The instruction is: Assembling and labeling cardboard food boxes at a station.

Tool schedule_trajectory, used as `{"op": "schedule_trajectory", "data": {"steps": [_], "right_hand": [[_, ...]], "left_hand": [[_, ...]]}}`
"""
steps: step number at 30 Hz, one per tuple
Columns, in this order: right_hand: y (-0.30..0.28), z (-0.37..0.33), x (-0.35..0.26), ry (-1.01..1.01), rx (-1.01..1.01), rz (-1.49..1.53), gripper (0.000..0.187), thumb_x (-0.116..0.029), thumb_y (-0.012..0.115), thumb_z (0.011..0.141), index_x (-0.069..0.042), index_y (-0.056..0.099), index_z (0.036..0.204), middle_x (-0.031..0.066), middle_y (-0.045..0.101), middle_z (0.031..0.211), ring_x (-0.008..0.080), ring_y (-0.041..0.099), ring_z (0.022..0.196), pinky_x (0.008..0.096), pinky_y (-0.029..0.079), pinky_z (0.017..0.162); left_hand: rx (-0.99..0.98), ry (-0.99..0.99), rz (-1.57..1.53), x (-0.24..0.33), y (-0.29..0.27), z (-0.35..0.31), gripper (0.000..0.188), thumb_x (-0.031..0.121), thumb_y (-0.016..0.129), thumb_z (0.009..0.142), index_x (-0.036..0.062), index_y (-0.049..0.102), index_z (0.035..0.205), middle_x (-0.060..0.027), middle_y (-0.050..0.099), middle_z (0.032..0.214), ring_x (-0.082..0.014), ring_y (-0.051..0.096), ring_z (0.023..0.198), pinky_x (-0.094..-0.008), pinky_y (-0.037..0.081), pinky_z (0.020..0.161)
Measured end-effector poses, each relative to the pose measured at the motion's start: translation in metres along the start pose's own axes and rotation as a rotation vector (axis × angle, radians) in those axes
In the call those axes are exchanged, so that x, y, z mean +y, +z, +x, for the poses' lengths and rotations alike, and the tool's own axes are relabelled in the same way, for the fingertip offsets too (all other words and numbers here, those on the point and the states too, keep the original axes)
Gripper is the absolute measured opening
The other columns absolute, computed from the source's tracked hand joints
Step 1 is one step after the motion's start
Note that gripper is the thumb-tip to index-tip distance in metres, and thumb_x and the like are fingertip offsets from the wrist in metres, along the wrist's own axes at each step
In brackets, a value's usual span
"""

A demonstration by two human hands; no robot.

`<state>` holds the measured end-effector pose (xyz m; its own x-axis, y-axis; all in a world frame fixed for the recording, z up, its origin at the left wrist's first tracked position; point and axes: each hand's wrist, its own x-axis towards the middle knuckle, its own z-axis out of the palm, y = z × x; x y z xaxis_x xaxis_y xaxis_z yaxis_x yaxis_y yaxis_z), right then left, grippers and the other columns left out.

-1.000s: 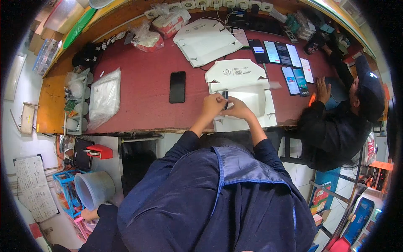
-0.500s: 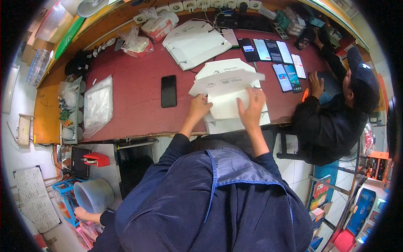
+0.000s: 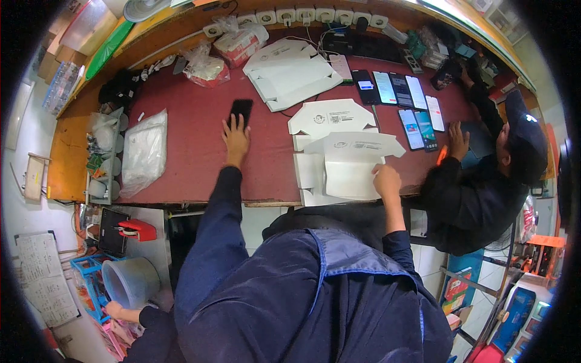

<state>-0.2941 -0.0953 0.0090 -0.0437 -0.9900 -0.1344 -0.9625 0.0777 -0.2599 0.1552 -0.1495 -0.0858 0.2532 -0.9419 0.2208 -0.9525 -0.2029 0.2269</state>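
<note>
My left hand point(image 3: 236, 144) reaches out over the red table, its fingers spread across the near part of a black phone point(image 3: 242, 107). Beneath the hand, the phone's lower end is hidden. My right hand point(image 3: 388, 181) is closed at the right edge of a partly folded white carton point(image 3: 353, 172) with a raised flap. Its fingertips seem to pinch that edge. Under the carton lie flat white carton blanks point(image 3: 330, 115) with printing, near the front edge of the table.
More flat white carton blanks point(image 3: 290, 75) lie farther back. Several lit phones point(image 3: 399, 91) rest at the right, beside a co-worker's hand point(image 3: 458, 142). Clear plastic point(image 3: 144, 151) lies at the left. Sockets point(image 3: 305, 15) with cables line the back.
My left hand has left the carton and moved left onto the black phone, which now sits slightly farther away. My right hand has closed at the carton's right edge; the carton has shifted nearer me.
</note>
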Motion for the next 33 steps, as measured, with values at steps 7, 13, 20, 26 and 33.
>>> {"op": "schedule_trajectory", "data": {"steps": [7,13,20,26,33], "right_hand": [[0.011,0.011,-0.065,-0.386,0.309,0.427,0.026,-0.002,0.052,0.070,-0.010,0.065,0.092,0.0125,0.063,0.095,0.0351,0.061,0.085,0.0416,0.048,0.075],[0.056,0.028,-0.197,-0.698,0.027,0.377,0.018,-0.001,0.052,0.070,-0.003,0.061,0.085,0.0170,0.063,0.086,0.0350,0.061,0.079,0.0451,0.049,0.069],[0.119,0.085,-0.258,-0.599,-0.060,0.189,0.017,-0.005,0.049,0.076,-0.001,0.063,0.085,0.0190,0.060,0.094,0.0340,0.063,0.083,0.0425,0.051,0.069],[0.103,0.116,-0.242,-0.662,-0.251,0.410,0.015,-0.014,0.056,0.081,-0.018,0.069,0.087,0.0164,0.052,0.110,0.0326,0.052,0.106,0.0400,0.041,0.090],[0.051,0.109,-0.111,-0.682,-0.052,0.881,0.025,-0.008,0.062,0.078,-0.012,0.066,0.102,0.0147,0.048,0.119,0.0248,0.051,0.109,0.0317,0.045,0.086]], "left_hand": [[0.375,-0.285,-0.505,0.001,-0.021,0.061,0.062,0.043,0.042,0.091,0.0059,0.029,0.138,-0.0215,0.024,0.143,-0.0399,0.018,0.133,-0.0558,0.019,0.104],[0.607,-0.915,-1.663,-0.008,-0.094,-0.049,0.052,0.042,0.036,0.093,-0.0010,0.047,0.121,-0.0145,0.047,0.126,-0.0261,0.043,0.116,-0.0399,0.032,0.097],[1.142,-0.588,-0.829,0.016,-0.188,-0.117,0.030,0.031,0.044,0.091,0.0023,0.048,0.098,-0.0083,0.046,0.098,-0.0184,0.046,0.089,-0.0329,0.038,0.080],[-0.274,0.500,-0.652,0.135,-0.118,-0.136,0.051,0.028,0.073,0.068,0.0085,0.055,0.111,-0.0156,0.053,0.115,-0.0335,0.049,0.108,-0.0382,0.040,0.091],[-0.395,0.915,-0.375,0.187,-0.023,-0.138,0.073,0.043,0.075,0.061,0.0102,0.053,0.121,-0.0137,0.048,0.126,-0.0358,0.036,0.125,-0.0430,0.032,0.101]]}}
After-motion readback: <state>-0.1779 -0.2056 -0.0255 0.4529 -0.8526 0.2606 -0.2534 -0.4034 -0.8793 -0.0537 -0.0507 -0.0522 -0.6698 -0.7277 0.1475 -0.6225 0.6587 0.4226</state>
